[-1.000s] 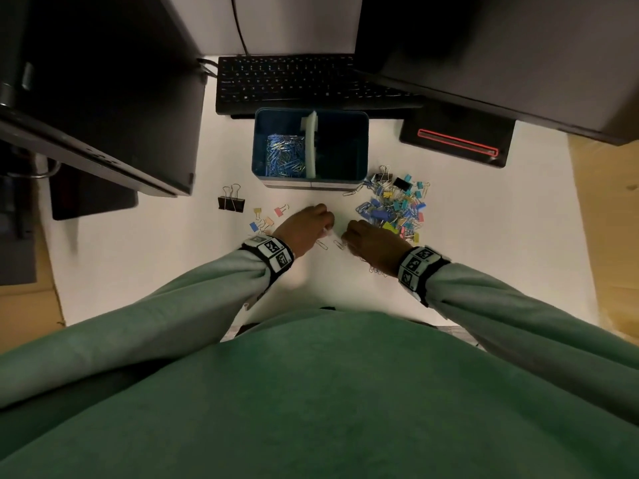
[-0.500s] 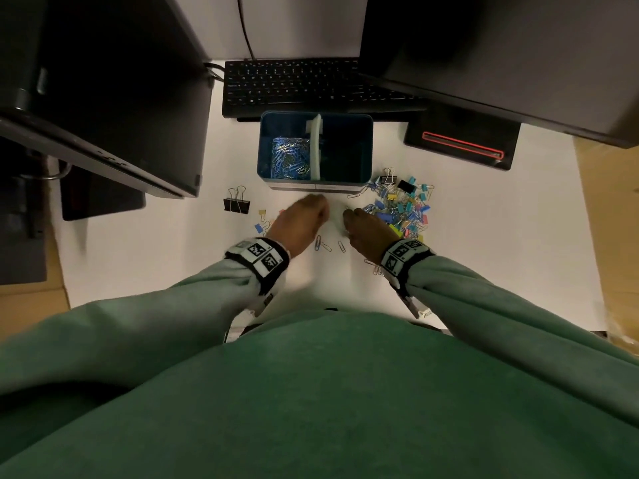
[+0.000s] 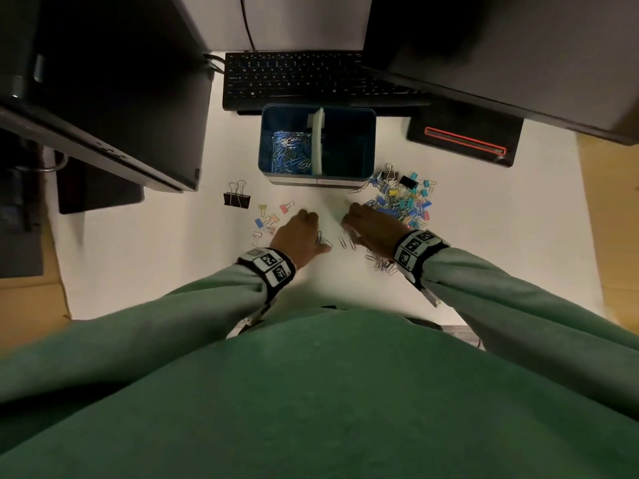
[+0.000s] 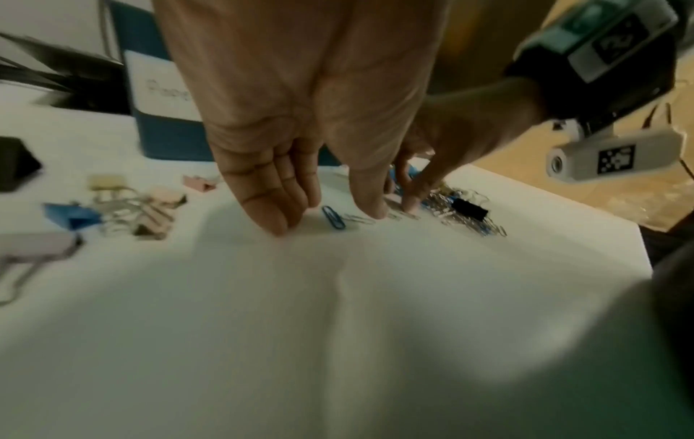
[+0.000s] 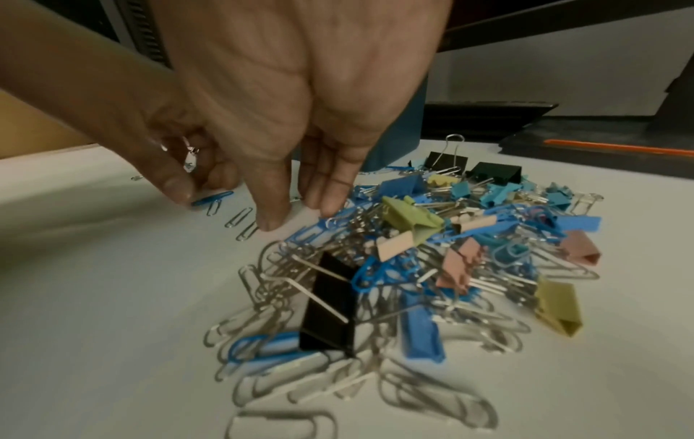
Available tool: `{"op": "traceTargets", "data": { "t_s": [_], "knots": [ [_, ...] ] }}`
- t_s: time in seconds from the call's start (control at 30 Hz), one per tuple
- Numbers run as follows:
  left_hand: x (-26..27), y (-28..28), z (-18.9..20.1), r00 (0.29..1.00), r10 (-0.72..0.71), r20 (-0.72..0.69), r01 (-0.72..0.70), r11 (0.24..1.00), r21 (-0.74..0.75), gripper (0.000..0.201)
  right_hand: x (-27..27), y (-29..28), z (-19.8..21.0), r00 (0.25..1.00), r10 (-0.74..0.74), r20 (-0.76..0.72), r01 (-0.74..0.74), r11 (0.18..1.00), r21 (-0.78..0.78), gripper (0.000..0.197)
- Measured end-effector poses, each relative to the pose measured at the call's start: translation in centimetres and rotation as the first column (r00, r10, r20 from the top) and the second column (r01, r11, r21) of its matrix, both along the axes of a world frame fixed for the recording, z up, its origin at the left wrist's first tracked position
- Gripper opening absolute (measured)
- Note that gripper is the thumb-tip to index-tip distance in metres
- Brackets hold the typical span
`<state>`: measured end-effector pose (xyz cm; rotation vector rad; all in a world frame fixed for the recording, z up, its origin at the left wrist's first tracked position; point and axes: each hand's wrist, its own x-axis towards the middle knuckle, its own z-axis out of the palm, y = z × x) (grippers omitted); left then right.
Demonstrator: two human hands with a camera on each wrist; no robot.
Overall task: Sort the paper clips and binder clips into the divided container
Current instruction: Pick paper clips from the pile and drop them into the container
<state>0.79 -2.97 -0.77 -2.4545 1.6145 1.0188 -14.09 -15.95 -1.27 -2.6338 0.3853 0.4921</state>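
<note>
Head view shows left hand [image 3: 300, 236] and right hand [image 3: 371, 227] with spread, empty fingers over loose paper clips [image 3: 344, 242]; better pinch single clips, avoiding the mixed pile [image 3: 403, 202].

Only legible-ish text: white label [image 4: 165, 89] on the blue divided container [image 4: 176, 139], upper left of the left-wrist pic, starts "Pape", rest hidden behind the left hand [image 4: 300, 98]. Wristband markers [image 3: 273, 266] are b/w square codes, no words. Keyboard [image 3: 297, 77] key legends too small to read.
</note>
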Motion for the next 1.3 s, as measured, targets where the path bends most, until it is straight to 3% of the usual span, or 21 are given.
{"op": "traceTargets", "data": {
  "t_s": [0.13, 0.27, 0.57, 0.63, 0.73, 0.87, 1.07, 1.2, 1.3],
  "knots": [
    [-1.5, -1.1, -1.2, 0.998, -0.067, 0.022, 0.068, 0.995, -0.077, 0.038, 0.6, 0.5, -0.2, 1.000, 0.021, -0.021, -0.021, 1.000, 0.007, 0.019],
    [-1.5, -0.8, -1.7, 0.993, -0.119, 0.016, 0.120, 0.989, -0.089, 0.020, 0.3, 0.9, -0.4, 0.994, -0.078, -0.073, 0.082, 0.995, 0.050, 0.044],
    [-1.1, 0.2, -2.1, 0.965, -0.245, 0.093, 0.255, 0.960, -0.113, 0.024, 0.1, 1.7, -0.6, 0.996, -0.077, -0.043, 0.076, 0.997, -0.027, 0.021],
    [-0.6, 0.2, -1.6, 0.981, -0.190, 0.028, 0.192, 0.971, -0.142, 0.022, 0.2, 1.5, -0.8, 0.990, -0.132, -0.042, 0.132, 0.991, -0.005, 0.015],
    [0.9, 0.3, -0.7, 0.995, -0.002, -0.101, -0.018, 0.980, -0.198, 0.015, 0.2, 1.4, -0.9, 0.976, -0.216, -0.036, 0.217, 0.975, 0.038, 0.016],
    [1.5, 1.0, -0.5, 0.981, 0.112, -0.160, -0.125, 0.990, -0.072, 0.018, -0.1, 1.5, -0.9, 0.944, -0.324, -0.055, 0.328, 0.940, 0.095, 0.016],
    [-0.9, 1.1, -1.3, 0.997, -0.067, -0.030, 0.066, 0.997, -0.030, 0.020, -0.4, 1.8, -0.8, 0.883, -0.468, -0.035, 0.470, 0.880, 0.068, 0.011],
    [-0.6, 0.9, -1.8, 0.970, -0.239, 0.040, 0.242, 0.966, -0.094, 0.021, -1.2, 1.7, -0.8, 0.906, -0.407, -0.113, 0.408, 0.913, -0.018, 0.017],
    [-0.4, 1.0, -2.2, 0.943, -0.328, 0.048, 0.332, 0.934, -0.132, 0.019, -1.7, 2.3, -0.8, 0.927, -0.367, -0.075, 0.366, 0.930, -0.030, 0.028]
  ]
}}
